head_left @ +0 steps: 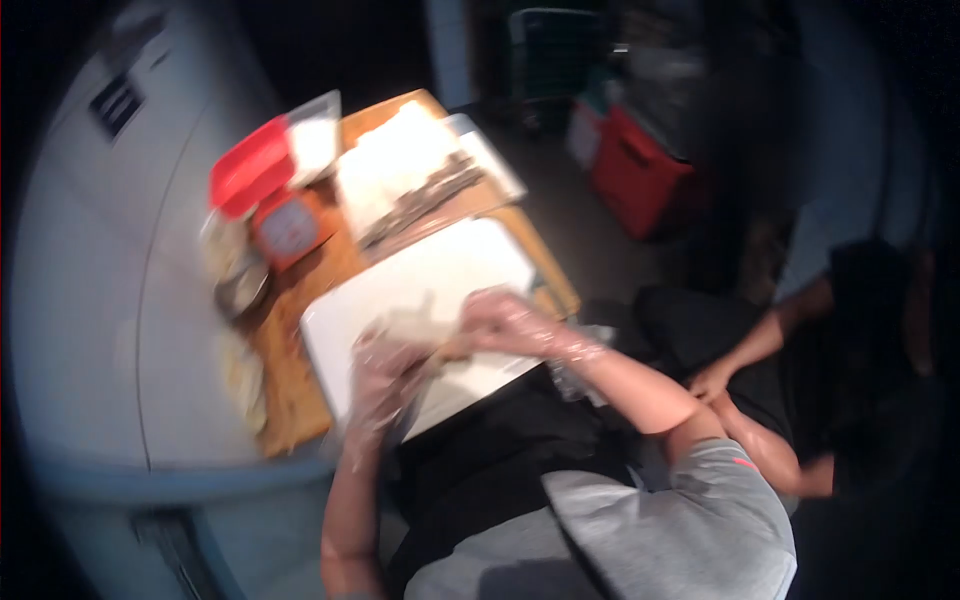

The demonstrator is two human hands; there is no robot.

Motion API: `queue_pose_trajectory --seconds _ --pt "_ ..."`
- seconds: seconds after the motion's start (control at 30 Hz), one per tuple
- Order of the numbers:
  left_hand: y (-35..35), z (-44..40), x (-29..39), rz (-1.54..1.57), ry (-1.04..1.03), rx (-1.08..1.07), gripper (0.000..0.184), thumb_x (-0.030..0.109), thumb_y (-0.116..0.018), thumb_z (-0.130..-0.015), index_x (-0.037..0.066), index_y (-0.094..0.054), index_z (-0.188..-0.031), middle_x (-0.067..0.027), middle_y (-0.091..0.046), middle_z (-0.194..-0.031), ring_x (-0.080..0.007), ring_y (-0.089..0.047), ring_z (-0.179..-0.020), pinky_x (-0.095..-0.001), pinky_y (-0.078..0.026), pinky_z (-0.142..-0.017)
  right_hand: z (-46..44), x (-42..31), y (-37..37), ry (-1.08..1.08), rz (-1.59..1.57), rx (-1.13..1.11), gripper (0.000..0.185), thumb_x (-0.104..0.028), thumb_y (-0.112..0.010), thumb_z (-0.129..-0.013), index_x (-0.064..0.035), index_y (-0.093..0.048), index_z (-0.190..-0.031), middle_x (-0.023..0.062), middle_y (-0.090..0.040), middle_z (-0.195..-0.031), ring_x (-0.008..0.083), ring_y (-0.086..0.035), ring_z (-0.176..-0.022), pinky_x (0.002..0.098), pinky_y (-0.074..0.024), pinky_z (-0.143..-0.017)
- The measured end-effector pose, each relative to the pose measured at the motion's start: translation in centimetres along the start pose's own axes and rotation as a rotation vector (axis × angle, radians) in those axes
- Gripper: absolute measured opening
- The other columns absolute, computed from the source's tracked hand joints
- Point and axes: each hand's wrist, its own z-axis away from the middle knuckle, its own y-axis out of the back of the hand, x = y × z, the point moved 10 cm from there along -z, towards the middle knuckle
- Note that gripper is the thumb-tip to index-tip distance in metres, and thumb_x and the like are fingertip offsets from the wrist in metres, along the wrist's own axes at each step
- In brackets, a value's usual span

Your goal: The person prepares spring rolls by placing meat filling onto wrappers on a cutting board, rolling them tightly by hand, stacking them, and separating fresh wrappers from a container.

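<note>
Both hands wear clear plastic gloves above a white board (pixel 470 250). A thin, pale, floppy piece (pixel 412 325), like a dough wrapper, is held between them; blur hides its exact kind. My left hand (pixel 383 378) is closed on its near left part. At its right end, my right hand (pixel 505 320) has its fingers pinched together on it. A small brownish bit shows between the hands, too smeared to name.
Beyond the board lies a tray with a white stack (pixel 400 155) and a dark strip. To the left stand an orange dial scale (pixel 290 230) with a red tray (pixel 250 165) and a metal bowl (pixel 242 290). Another person's hand (pixel 710 383) is at right, near a red bin (pixel 640 170).
</note>
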Motion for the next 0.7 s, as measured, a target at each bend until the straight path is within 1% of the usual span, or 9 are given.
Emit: queue_pose_trajectory --seconds 0.07,0.1,0.13,0.2,0.3,0.37,0.4,0.6,0.7 --pt "-0.7 -0.3 -0.1 -0.097 0.034 -0.107 0.034 0.037 -0.075 -0.08 0.014 -0.071 -0.105 -0.0039 -0.068 -0.083 -0.0259 -0.063 -0.076 -0.0447 -0.041 -0.079 0.1 -1.1 1.0 0.058 -0.09 0.108 0.024 -0.023 -0.079 -0.081 -0.0057 -0.075 -0.097 0.0109 -0.066 -0.087 0.0266 -0.062 -0.083 0.0394 -0.0498 -0.075" --pt "-0.1 -0.5 0.3 -0.083 0.042 0.014 0.034 0.037 -0.075 -0.077 0.016 -0.07 -0.103 -0.0012 -0.069 -0.083 -0.0243 -0.065 -0.083 -0.0476 -0.041 -0.088 0.0 -1.5 0.7 0.078 -0.068 0.066 0.025 -0.023 -0.079 -0.08 -0.0059 -0.075 -0.098 0.0109 -0.066 -0.088 0.0271 -0.062 -0.084 0.0394 -0.0496 -0.076" --pt "-1.2 -0.7 -0.3 -0.143 0.129 -0.189 0.037 0.04 -0.074 -0.078 0.017 -0.07 -0.107 -0.0021 -0.07 -0.089 -0.0235 -0.066 -0.089 -0.0485 -0.04 -0.091 -0.1 -1.9 0.6 0.095 -0.037 0.031 0.026 -0.023 -0.079 -0.08 -0.0061 -0.075 -0.099 0.0109 -0.066 -0.088 0.0277 -0.062 -0.084 0.0394 -0.0493 -0.077" --pt "-1.6 -0.9 0.2 -0.103 0.035 -0.134 0.037 0.042 -0.072 -0.08 0.019 -0.071 -0.108 -0.0022 -0.072 -0.094 -0.0224 -0.067 -0.093 -0.0497 -0.04 -0.094 0.0 -1.9 0.3 0.107 0.002 0.008 0.028 -0.024 -0.079 -0.079 -0.0065 -0.075 -0.1 0.0107 -0.066 -0.09 0.0286 -0.062 -0.085 0.0395 -0.049 -0.078" --pt "-2.8 -1.1 -0.7 -0.123 0.086 -0.184 0.039 0.042 -0.073 -0.082 0.02 -0.073 -0.114 -0.0011 -0.072 -0.094 -0.0234 -0.066 -0.097 -0.049 -0.037 -0.1 0.5 -1.7 0.6 0.131 0.103 0.058 0.03 -0.026 -0.079 -0.079 -0.0076 -0.075 -0.103 0.01 -0.066 -0.091 0.0295 -0.062 -0.087 0.0399 -0.0485 -0.08" --pt "-2.1 -1.2 0.4 -0.079 0.03 -0.048 0.032 0.039 -0.073 -0.082 0.021 -0.075 -0.109 -0.0002 -0.073 -0.096 -0.0215 -0.066 -0.098 -0.0485 -0.036 -0.102 0.9 -2.5 1.2 0.183 0.282 0.129 0.032 -0.028 -0.079 -0.079 -0.0092 -0.075 -0.105 0.0093 -0.066 -0.092 0.0297 -0.062 -0.087 0.0403 -0.048 -0.081" --pt "-1.7 -1.2 1.0 -0.059 0.001 0.021 0.029 0.037 -0.073 -0.082 0.022 -0.076 -0.106 0.0003 -0.073 -0.097 -0.0205 -0.066 -0.099 -0.0482 -0.036 -0.103 1.0 -2.2 1.1 0.148 0.234 0.09 0.033 -0.028 -0.079 -0.079 -0.0088 -0.075 -0.106 0.0097 -0.066 -0.092 0.0301 -0.062 -0.088 0.0402 -0.0481 -0.082" --pt "-3.7 -1.6 0.3 -0.105 0.052 -0.12 0.026 0.036 -0.074 -0.082 0.023 -0.076 -0.105 0.0023 -0.074 -0.1 -0.0181 -0.065 -0.101 -0.0484 -0.034 -0.106 1.3 -2.0 2.0 0.089 0.128 0.035 0.037 -0.027 -0.082 -0.078 -0.0054 -0.073 -0.107 0.0104 -0.067 -0.097 0.0285 -0.064 -0.093 0.0392 -0.0489 -0.089" --pt "-2.2 -1.5 1.2 -0.082 0.025 0.023 0.023 0.034 -0.075 -0.081 0.023 -0.076 -0.101 0.0032 -0.074 -0.099 -0.0175 -0.065 -0.1 -0.0484 -0.034 -0.106 2.0 -1.2 3.2 -0.018 -0.037 0.092 0.036 -0.023 -0.083 -0.078 -0.0038 -0.073 -0.106 0.01 -0.069 -0.1 0.0269 -0.066 -0.097 0.0391 -0.0497 -0.092"
